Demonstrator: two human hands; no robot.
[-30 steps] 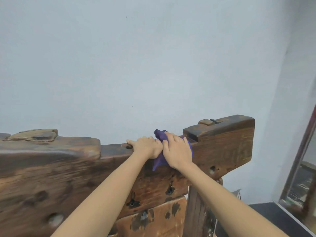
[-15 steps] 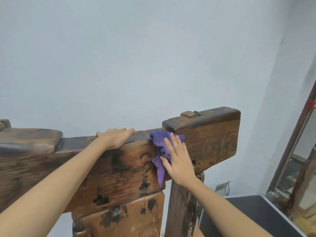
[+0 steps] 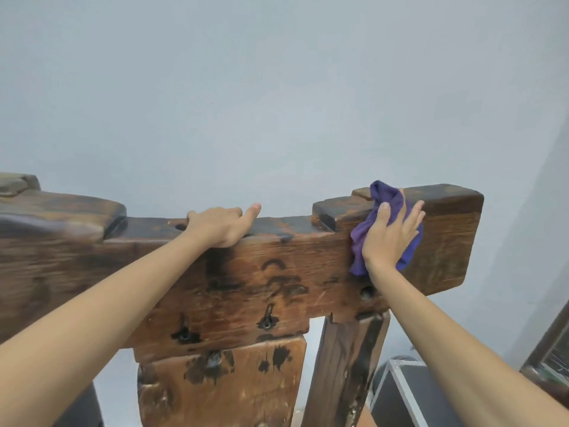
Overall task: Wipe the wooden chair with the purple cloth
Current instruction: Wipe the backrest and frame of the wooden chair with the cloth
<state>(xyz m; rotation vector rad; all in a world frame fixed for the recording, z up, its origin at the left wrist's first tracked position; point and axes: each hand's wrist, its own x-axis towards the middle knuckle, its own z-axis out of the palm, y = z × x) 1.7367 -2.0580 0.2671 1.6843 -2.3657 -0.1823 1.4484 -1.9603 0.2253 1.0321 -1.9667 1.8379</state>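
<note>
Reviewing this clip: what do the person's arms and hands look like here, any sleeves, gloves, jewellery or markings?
Both arms are bare up to the frame edge, with no sleeves in view. The left hand and right hand wear no gloves, and no rings, watch, bracelets or markings are visible on the hands, wrists or forearms. The nails look short and unpainted, though the picture is slightly soft.

Right hand (image 3: 388, 238) presses purple cloth (image 3: 385, 201) flat on wooden chair (image 3: 277, 272); left hand (image 3: 220, 224) rests atop rail.

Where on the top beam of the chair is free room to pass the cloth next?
Free: the front face between the left hand and the right hand, and the beam end right of the purple cloth. Crowded: the top edge under the left hand.
</note>
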